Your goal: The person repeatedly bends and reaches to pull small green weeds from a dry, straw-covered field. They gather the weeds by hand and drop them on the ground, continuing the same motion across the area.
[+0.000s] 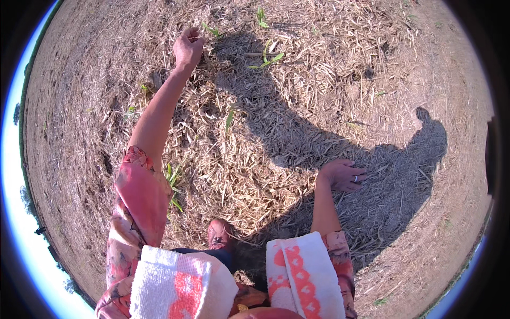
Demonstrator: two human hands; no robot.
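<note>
My left hand (189,47) is stretched far forward over dry straw, its fingers partly curled. A small green seedling (211,30) grows just beyond its fingertips. Whether anything is pinched between those fingers cannot be seen. My right hand (343,175), with a ring on one finger, hangs over the shaded straw with its fingers apart and nothing in it. Between and ahead of the hands, a leafy seedling (267,62) stands in the mulch, and another seedling (261,18) rises farther off. A narrow green shoot (229,119) stands nearer to me.
Straw mulch (247,175) covers the field. A green plant (174,185) grows beside my left sleeve. My shoe (219,233) rests on the straw. A white and red towel (305,275) hangs around my neck. My shadow (398,191) falls to the right.
</note>
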